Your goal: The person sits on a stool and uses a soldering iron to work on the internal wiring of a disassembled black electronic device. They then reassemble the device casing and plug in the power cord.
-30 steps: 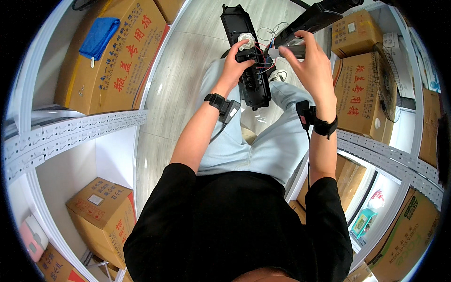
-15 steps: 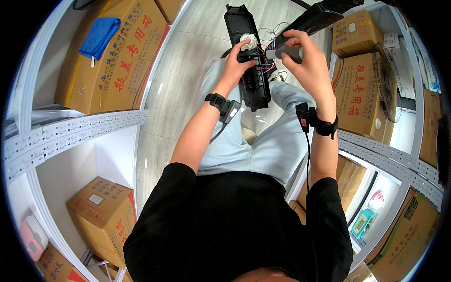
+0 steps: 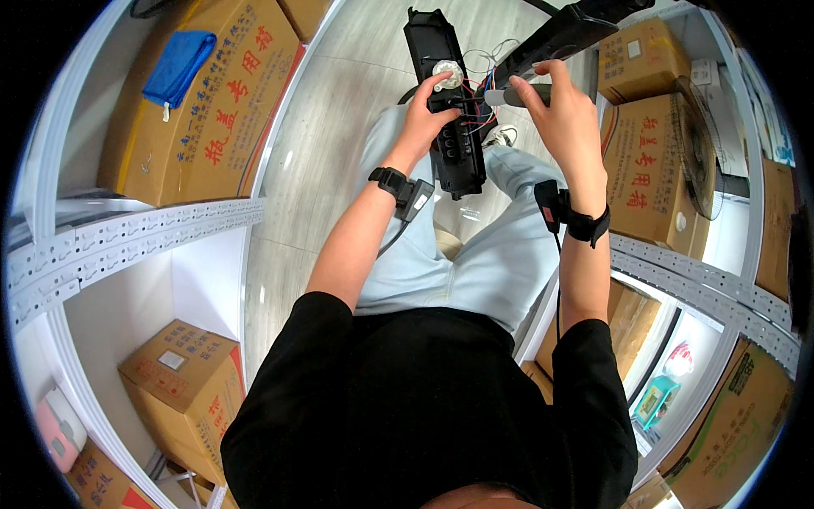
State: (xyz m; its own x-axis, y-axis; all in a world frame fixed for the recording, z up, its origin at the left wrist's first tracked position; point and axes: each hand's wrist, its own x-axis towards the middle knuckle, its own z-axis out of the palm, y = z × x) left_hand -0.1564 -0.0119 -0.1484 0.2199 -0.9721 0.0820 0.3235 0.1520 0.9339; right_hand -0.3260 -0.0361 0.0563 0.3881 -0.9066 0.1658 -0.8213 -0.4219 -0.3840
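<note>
Black strap (image 3: 388, 180) at its wrist, left hand (image 3: 420, 120) has thumb and forefinger parted over an open black housing (image 3: 460, 161) just to its right, forefinger at the clear round part (image 3: 448, 73); whether they pinch anything, cannot tell. Opening-up appears done: coloured wires (image 3: 488, 82) lie bare beyond the left thumb, and a grey-handled tool (image 3: 511, 95), pinched between thumb and fingers of the right hand (image 3: 564, 109), points left toward them. Left to do, as judged: wires sit outside the housing, and a second black casing piece (image 3: 555, 41), ahead of the right hand, stands unjoined.
</note>
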